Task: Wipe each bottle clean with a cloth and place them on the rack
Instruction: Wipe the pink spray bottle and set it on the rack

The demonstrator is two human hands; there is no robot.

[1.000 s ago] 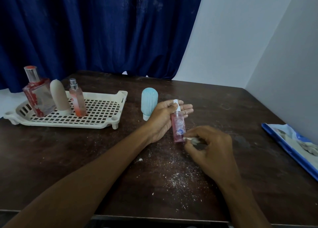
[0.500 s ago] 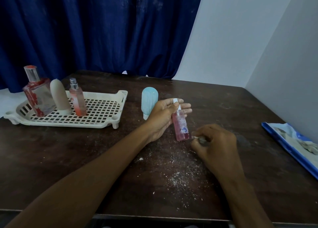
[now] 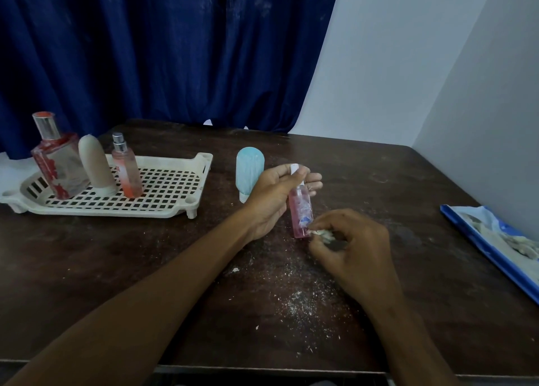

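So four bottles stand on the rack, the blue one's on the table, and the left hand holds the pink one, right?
Not four: the head view shows three on the rack, the square bottle, the beige bottle and the slim spray bottle. The rest is right.

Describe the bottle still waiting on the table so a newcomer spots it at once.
Find the white rack at the table's left. Just past its right end, behind the left hand, stands the blue bottle. It is the only pale blue one, round-topped, standing on its cap.
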